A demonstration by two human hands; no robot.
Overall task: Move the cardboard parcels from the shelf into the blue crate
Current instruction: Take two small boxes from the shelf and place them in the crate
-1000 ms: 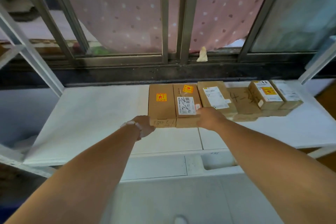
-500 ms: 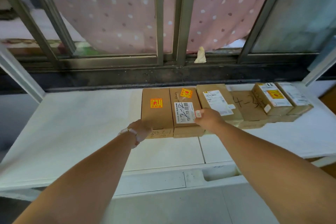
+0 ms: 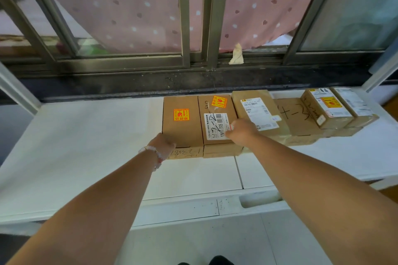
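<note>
Several cardboard parcels lie in a row on the white shelf [image 3: 86, 146]. The leftmost parcel [image 3: 183, 131] carries an orange sticker. Beside it lies a second parcel [image 3: 213, 122] with a white barcode label and an orange sticker. My left hand [image 3: 165, 143] grips the near left corner of the leftmost parcel. My right hand [image 3: 242, 131] rests on the near right edge of the second parcel, fingers curled over its label. Both parcels still sit on the shelf. The blue crate is not in view.
Further right are a labelled parcel [image 3: 256, 112], a flat one marked in black pen [image 3: 295, 114], and two small boxes [image 3: 327, 107] near the shelf's right end. A barred window [image 3: 193, 17] with a pink curtain stands behind. White shelf posts flank both sides.
The camera has moved closer to the shelf. Both hands have stayed on the two left parcels, with the right hand sliding further onto the second parcel's label.
</note>
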